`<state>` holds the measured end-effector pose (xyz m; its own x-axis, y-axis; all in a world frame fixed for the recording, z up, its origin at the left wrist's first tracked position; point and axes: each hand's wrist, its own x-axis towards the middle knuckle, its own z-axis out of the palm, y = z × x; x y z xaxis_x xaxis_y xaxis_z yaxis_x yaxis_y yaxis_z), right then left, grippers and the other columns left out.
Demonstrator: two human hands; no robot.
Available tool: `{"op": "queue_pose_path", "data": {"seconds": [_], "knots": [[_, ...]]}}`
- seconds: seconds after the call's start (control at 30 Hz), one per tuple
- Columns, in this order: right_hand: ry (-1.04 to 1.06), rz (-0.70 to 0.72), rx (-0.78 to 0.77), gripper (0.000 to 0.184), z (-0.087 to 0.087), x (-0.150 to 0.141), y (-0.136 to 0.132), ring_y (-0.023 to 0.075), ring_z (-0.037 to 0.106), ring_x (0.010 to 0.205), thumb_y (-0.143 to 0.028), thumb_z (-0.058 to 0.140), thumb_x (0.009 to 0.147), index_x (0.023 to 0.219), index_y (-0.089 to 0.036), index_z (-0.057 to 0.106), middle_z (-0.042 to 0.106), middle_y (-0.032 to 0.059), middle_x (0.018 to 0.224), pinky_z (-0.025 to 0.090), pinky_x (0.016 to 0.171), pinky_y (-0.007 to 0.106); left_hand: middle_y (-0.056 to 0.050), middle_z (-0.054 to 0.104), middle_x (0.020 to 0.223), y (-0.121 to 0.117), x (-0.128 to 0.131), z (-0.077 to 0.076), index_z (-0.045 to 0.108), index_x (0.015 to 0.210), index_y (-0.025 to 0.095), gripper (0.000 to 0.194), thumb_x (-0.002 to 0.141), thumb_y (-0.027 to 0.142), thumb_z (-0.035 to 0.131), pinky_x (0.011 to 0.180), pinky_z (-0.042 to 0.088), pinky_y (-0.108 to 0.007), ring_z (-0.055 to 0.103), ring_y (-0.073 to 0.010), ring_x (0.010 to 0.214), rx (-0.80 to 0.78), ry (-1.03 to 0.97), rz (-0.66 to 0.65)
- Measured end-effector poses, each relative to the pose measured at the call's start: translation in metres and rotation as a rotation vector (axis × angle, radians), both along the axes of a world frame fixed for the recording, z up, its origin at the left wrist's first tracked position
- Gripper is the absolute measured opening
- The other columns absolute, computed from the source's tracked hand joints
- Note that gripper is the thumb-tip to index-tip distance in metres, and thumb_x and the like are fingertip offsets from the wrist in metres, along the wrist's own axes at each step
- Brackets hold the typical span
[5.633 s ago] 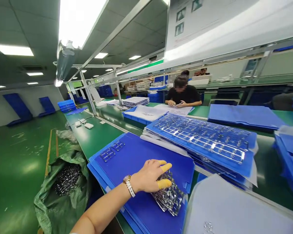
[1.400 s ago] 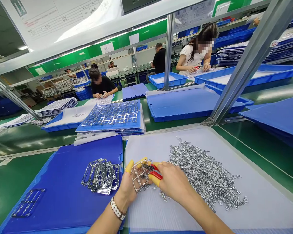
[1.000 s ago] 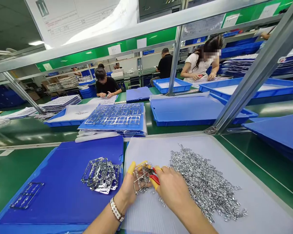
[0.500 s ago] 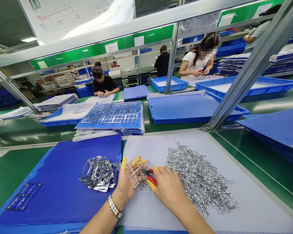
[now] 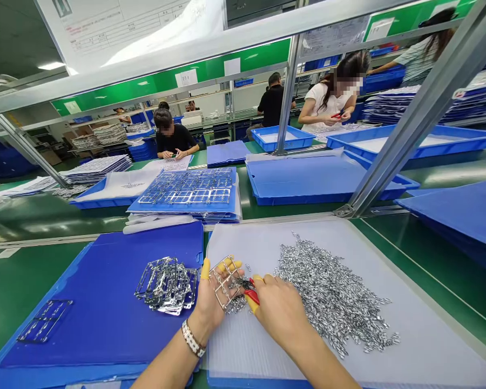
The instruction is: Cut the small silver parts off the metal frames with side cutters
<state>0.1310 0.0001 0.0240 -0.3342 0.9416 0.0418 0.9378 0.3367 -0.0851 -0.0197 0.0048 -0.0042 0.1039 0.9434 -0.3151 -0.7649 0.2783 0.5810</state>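
The left hand (image 5: 213,300) grips a small wire-like metal frame (image 5: 221,283), its fingers curled around the frame's edge and the thumb, capped in a yellow finger cot (image 5: 204,269), standing up beside it. The right hand (image 5: 277,316) is clenched around red-handled cutters (image 5: 251,296), whose tips sit at the frame's lower corner. Both hands hover just above the near edge of a white plastic sheet (image 5: 421,335), and the frame is held over that edge.

On the sheet, just right of the hands, lies a broad heap of small silver metal pieces (image 5: 332,300), with a few strays near the frame. Left of the sheet, a blue folder (image 5: 97,346) carries a tangled pile of metal frames (image 5: 166,283) and one flat frame (image 5: 44,321). The sheet and folder rest on a glossy green workbench (image 5: 24,286).

Beyond the sheet, blue trays (image 5: 328,178) and a stack of metal frames on blue boards (image 5: 186,189) line the bench. Farther off, a person in black (image 5: 172,138) and a person in white (image 5: 332,92) work at the benches under bright ceiling lights (image 5: 51,66).
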Motion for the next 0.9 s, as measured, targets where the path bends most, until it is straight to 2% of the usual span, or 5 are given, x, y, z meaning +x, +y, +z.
{"op": "queue_pose_path", "data": {"seconds": [0.13, 0.43, 0.73, 0.83, 0.9], "knots": [[0.027, 0.026, 0.018, 0.02, 0.001, -0.003, -0.008, 0.0273, 0.06, 0.088, -0.03, 0.056, 0.083, 0.098, -0.018, 0.061, 0.066, 0.0104, 0.089, 0.037, 0.073, 0.037, -0.016, 0.061, 0.119, 0.001, -0.004, 0.002, 0.059, 0.114, 0.013, 0.061, 0.082, 0.062, 0.045, 0.072, 0.05, -0.035, 0.058, -0.0288, 0.106, -0.036, -0.054, 0.03], [0.066, 0.09, -0.009, 0.019, -0.001, -0.018, -0.01, 0.0288, 0.059, 0.089, -0.031, 0.052, 0.084, 0.096, -0.019, 0.061, 0.066, 0.0106, 0.091, 0.036, 0.074, 0.04, -0.014, 0.061, 0.119, 0.0, 0.001, 0.002, 0.063, 0.109, 0.013, 0.06, 0.083, 0.063, 0.042, 0.089, 0.046, -0.039, 0.058, -0.0276, 0.107, -0.033, 0.005, 0.093], [0.056, 0.088, -0.027, 0.018, 0.001, -0.017, -0.01, 0.0277, 0.062, 0.081, -0.025, 0.054, 0.081, 0.096, -0.018, 0.063, 0.066, 0.0101, 0.086, 0.041, 0.069, 0.037, -0.014, 0.059, 0.122, -0.001, 0.005, 0.005, 0.062, 0.11, 0.015, 0.055, 0.087, 0.058, 0.039, 0.074, 0.05, -0.033, 0.058, -0.0256, 0.104, -0.018, 0.141, 0.163], [0.21, 0.045, -0.051, 0.02, -0.001, -0.004, -0.005, 0.0261, 0.062, 0.085, -0.028, 0.056, 0.079, 0.095, -0.019, 0.063, 0.067, 0.0087, 0.088, 0.042, 0.073, 0.036, -0.014, 0.058, 0.123, -0.002, 0.004, 0.002, 0.062, 0.113, 0.015, 0.06, 0.084, 0.063, 0.039, 0.079, 0.049, -0.037, 0.055, -0.0281, 0.108, 0.018, 0.164, 0.154], [0.496, -0.014, -0.152, 0.023, -0.005, 0.003, 0.002, 0.0224, 0.062, 0.081, -0.037, 0.053, 0.081, 0.095, -0.021, 0.061, 0.067, 0.0053, 0.085, 0.043, 0.071, 0.033, -0.013, 0.057, 0.124, -0.007, 0.006, 0.002, 0.062, 0.116, 0.016, 0.056, 0.083, 0.058, 0.047, 0.087, 0.045, -0.039, 0.051, -0.0295, 0.114, 0.13, 0.269, 0.15]]}}
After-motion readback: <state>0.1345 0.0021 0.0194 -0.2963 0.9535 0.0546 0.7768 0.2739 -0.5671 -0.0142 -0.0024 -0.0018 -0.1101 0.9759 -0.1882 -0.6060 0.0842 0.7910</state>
